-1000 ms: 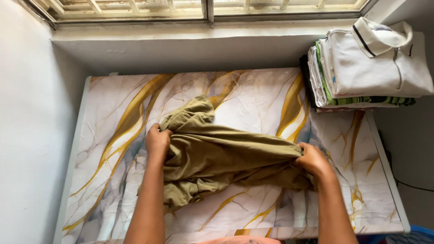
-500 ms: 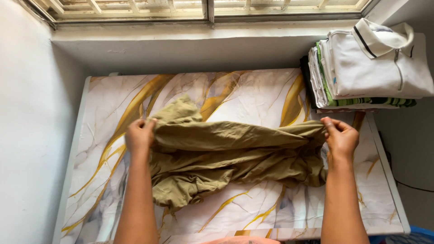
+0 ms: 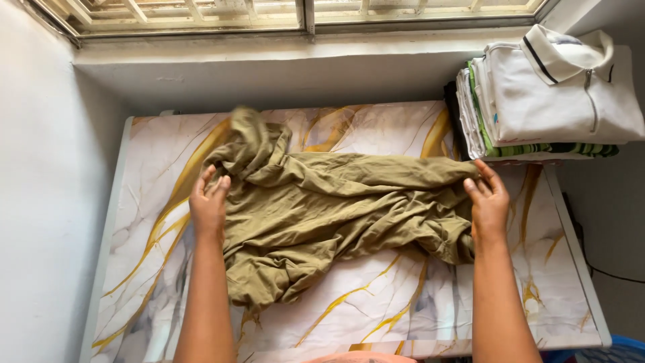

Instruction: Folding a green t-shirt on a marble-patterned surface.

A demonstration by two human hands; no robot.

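An olive-green garment (image 3: 336, 208) lies crumpled across the middle of the desk (image 3: 537, 296), whose top is white marble-patterned with gold veins. The cloth runs from about 9 o'clock to 3 o'clock between the two hands, with one bunched, blurred end reaching toward 11 o'clock and a rumpled lobe hanging toward 7 o'clock.

The left hand (image 3: 209, 202) rests palm down at the garment's 9 o'clock edge. Its fingers (image 3: 213, 185) are extended and only slightly spread, lying flat; their tips touch the cloth's margin without gripping it.

The right hand (image 3: 488, 202) lies at the garment's 3 o'clock edge, also palm down. Its fingers (image 3: 485, 176) are straight and loosely together, pointing toward 12 o'clock, and they press on the cloth's right end rather than pinch it. Whether any fold is caught under the palm cannot be told.

At 1 to 2 o'clock, beyond the right hand, a stack of folded clothes (image 3: 537, 121) sits at the desk's far right corner, topped by a white zip-collar shirt (image 3: 557, 87). A window ledge (image 3: 269, 60) runs along 12 o'clock.
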